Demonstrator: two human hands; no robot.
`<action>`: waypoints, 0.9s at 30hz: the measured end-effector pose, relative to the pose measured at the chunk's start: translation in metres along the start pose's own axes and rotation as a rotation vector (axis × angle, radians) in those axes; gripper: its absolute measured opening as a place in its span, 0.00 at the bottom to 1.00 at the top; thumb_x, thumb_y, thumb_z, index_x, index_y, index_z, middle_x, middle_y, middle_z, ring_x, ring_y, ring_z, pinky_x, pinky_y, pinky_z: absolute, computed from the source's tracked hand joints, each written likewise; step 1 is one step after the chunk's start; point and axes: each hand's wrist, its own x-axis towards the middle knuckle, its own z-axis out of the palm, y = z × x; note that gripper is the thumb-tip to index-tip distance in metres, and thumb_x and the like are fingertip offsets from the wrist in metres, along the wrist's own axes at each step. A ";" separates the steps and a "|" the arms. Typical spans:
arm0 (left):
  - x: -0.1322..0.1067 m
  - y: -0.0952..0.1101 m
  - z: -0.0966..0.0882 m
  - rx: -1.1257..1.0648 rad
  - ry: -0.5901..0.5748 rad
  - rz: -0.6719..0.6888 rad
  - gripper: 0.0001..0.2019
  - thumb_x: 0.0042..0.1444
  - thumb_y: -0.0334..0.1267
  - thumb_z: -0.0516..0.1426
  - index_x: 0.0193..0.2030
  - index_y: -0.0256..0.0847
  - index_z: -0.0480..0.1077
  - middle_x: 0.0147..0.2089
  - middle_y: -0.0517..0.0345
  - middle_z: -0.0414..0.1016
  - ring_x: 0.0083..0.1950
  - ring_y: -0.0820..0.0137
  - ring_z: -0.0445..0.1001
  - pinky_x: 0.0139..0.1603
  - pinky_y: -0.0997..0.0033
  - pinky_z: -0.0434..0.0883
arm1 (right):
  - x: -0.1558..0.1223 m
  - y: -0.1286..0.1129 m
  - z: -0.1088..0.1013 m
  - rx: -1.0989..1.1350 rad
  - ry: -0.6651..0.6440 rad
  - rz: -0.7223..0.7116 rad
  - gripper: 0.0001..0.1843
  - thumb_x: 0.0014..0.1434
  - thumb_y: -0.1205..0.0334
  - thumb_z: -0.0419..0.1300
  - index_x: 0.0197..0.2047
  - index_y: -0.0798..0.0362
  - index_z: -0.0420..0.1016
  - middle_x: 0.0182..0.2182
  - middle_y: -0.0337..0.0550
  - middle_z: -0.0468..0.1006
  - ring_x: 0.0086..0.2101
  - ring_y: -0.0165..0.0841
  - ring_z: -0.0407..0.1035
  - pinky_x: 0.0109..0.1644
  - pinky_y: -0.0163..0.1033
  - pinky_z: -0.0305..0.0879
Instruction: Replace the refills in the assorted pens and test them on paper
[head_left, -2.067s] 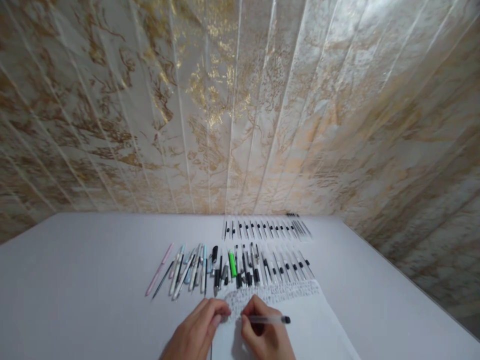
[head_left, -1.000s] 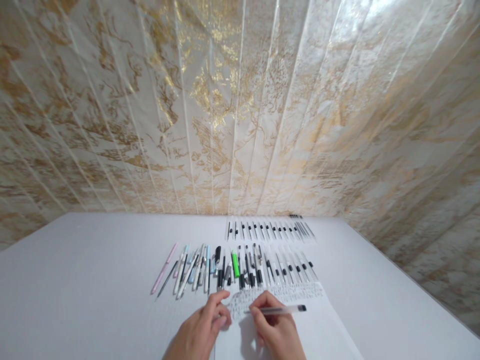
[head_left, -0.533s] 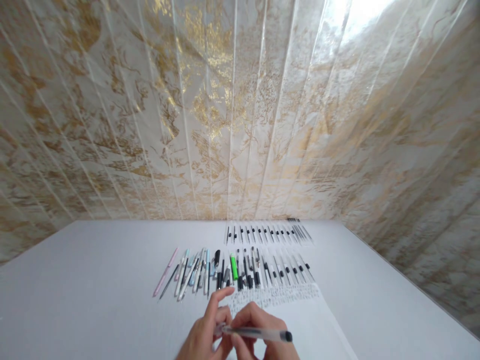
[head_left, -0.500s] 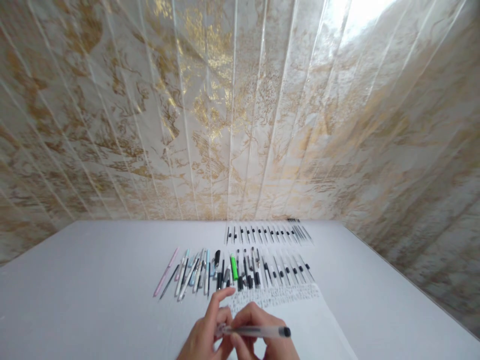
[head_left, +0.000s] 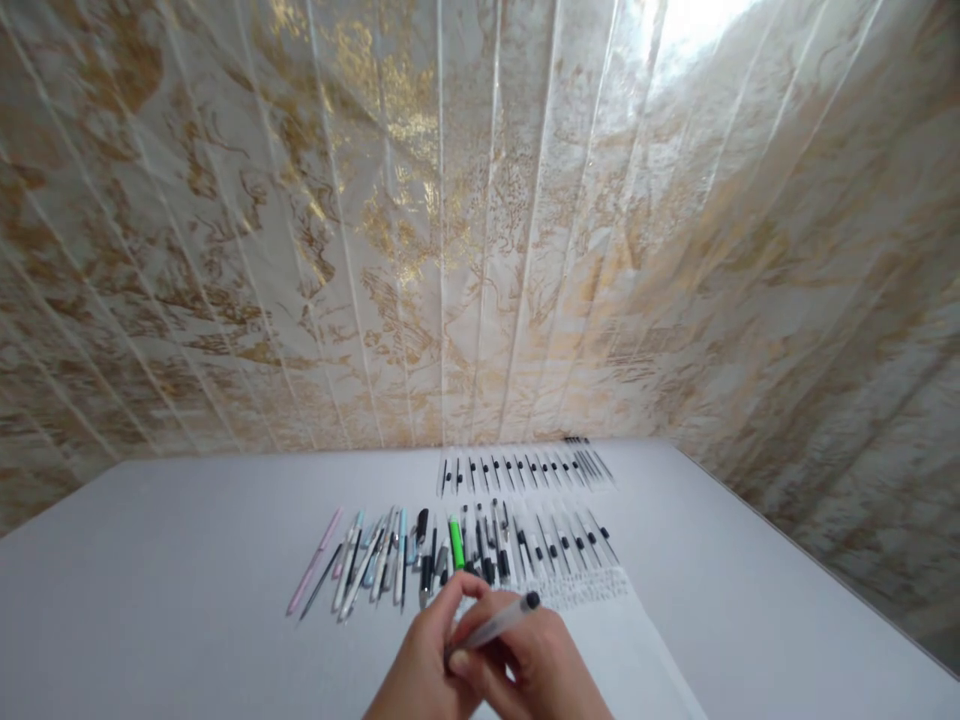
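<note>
A clear-barrelled pen [head_left: 498, 624] with a black end slants up to the right between my two hands. My right hand [head_left: 531, 650] pinches its barrel from the right. Around its lower left end my left hand [head_left: 435, 640] is closed, fingers curled over; the tip is hidden there. Both hands touch each other above a white sheet of paper [head_left: 611, 645] with rows of dark handwriting near its top. Just beyond the fingers lies a bright green pen or marker [head_left: 456, 541], among black and grey pen parts.
Left of centre lie several pale pens and thin refills, with a pink pen [head_left: 315, 562] outermost. Clear pen barrels with black parts [head_left: 579, 543] line up at right. Another row [head_left: 508, 470] lies farther back on the white table [head_left: 187, 560]. Gold-patterned sheeting [head_left: 390, 220] rises behind.
The pen has turned from nearly level to slanting up right. My left fingers, one of them stretched out before, have curled in against my right hand. The view has shifted slightly.
</note>
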 end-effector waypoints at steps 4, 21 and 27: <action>0.024 0.016 0.013 0.146 -0.060 0.020 0.21 0.52 0.41 0.62 0.49 0.43 0.59 0.38 0.58 0.73 0.39 0.68 0.74 0.40 0.72 0.68 | 0.017 0.012 -0.026 0.004 -0.014 0.105 0.11 0.62 0.57 0.54 0.31 0.51 0.71 0.26 0.40 0.76 0.26 0.32 0.70 0.30 0.34 0.64; 0.133 0.054 -0.100 1.278 0.284 0.018 0.12 0.60 0.34 0.57 0.51 0.36 0.66 0.53 0.50 0.69 0.48 0.63 0.72 0.51 0.56 0.70 | 0.080 0.228 -0.194 -0.944 0.140 0.831 0.13 0.66 0.57 0.58 0.51 0.54 0.72 0.48 0.46 0.75 0.43 0.37 0.73 0.46 0.48 0.72; 0.158 0.048 -0.116 1.410 0.334 -0.126 0.15 0.62 0.40 0.58 0.54 0.39 0.68 0.56 0.51 0.71 0.51 0.61 0.73 0.51 0.53 0.72 | 0.071 0.243 -0.174 -1.043 0.208 0.716 0.13 0.66 0.58 0.57 0.51 0.53 0.72 0.50 0.47 0.74 0.46 0.38 0.72 0.49 0.49 0.71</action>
